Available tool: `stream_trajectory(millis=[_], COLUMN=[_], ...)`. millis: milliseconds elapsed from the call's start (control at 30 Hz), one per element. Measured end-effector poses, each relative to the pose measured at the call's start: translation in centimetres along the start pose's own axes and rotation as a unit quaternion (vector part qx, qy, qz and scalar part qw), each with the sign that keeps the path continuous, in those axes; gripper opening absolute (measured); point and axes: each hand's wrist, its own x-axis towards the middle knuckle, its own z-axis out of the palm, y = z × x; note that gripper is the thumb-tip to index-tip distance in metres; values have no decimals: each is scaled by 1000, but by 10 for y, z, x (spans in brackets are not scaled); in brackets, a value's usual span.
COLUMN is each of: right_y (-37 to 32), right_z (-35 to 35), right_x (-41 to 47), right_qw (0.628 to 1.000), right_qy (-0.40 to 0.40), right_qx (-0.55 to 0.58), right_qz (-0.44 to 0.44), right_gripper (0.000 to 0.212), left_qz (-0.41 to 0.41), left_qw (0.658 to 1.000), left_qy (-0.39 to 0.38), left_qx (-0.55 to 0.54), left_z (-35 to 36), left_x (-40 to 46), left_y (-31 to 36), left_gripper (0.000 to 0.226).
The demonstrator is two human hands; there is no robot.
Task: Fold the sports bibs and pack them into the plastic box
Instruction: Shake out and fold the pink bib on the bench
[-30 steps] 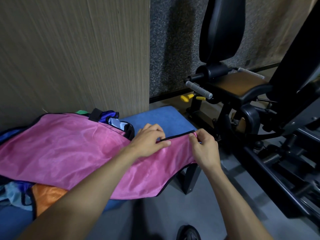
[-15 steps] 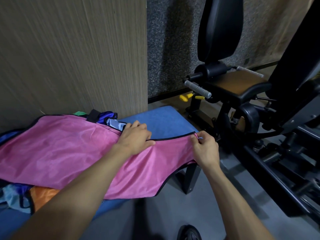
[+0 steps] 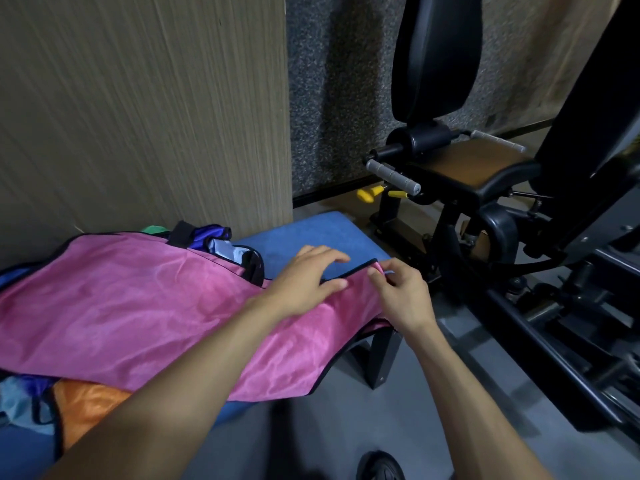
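a pink sports bib (image 3: pixel 138 306) with black trim lies spread flat across a blue padded bench (image 3: pixel 311 233), its far end running out toward the bench's right edge, where both hands work on it. the left hand (image 3: pixel 304 278) rests palm down on the cloth near its black-edged corner, fingers nearly straight and spread, the fingertips reaching past the trim onto the blue pad — pressing rather than gripping. just to the right of it, almost touching, the right hand (image 3: pixel 401 299) pinches the very corner of the pink bib between thumb and curled forefinger, the other fingers folded loosely beneath.

behind the left hand, toward the wall, a heap of other bibs (image 3: pixel 214 240) in purple, pale blue and green pokes out from under the pink cloth. below the left forearm, at the near edge of the bench, an orange bib (image 3: pixel 86 407) and a pale blue one (image 3: pixel 17 400) lie partly covered by the pink one.

beyond the hands stands a wood-grain wall panel (image 3: pixel 138 116), with a speckled grey wall (image 3: pixel 339 98) beside it. to the right of the right hand stands a black gym machine (image 3: pixel 485 188) with a brown seat pad, a tall black back pad, a grey knurled handle (image 3: pixel 391 174) and yellow adjustment knobs (image 3: pixel 370 194). under the right forearm is grey floor (image 3: pixel 415 410) — and the toe of a dark shoe (image 3: pixel 379 467) at the bottom edge.
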Motion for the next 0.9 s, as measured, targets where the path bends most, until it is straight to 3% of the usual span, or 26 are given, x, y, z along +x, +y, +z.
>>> stream_trajectory(millis=[133,267,367,467,567,667,800,900], right_y=[1,9,33,47,46,43,46,47], right_z=[-1,-11,-19,-19,-14,-8,-5,-6], right_x=[1,6,16,16,14,12,14,16], right_qw=[995,990,992,974,969,965,969,971], right_qy=[-63,-62,46,-4,-55,-96,-96,-109], right_qx=[58,123,-13,-122,-95,-43,-44,2], right_qz=[-44,39,119,193,222,241,225,213], right_gripper=[17,33,22,26,45,41,32,31], left_qz=[-17,-24,-24,-48,-104,-117,-125,-116], left_qw=[984,978,966,945,907,901,909,928], left_qy=[-49,-36,-30,-29,-2,9,-7,-31], left_qx=[-172,-203,-256,-323,-407,-418,-398,-352], left_z=[8,8,3,-7,-15,-20,-24,-21], left_x=[13,13,10,8,8,10,9,11], left_y=[19,14,10,13,19,23,28,26], left_gripper=[31,10,13,17,25,29,15,20])
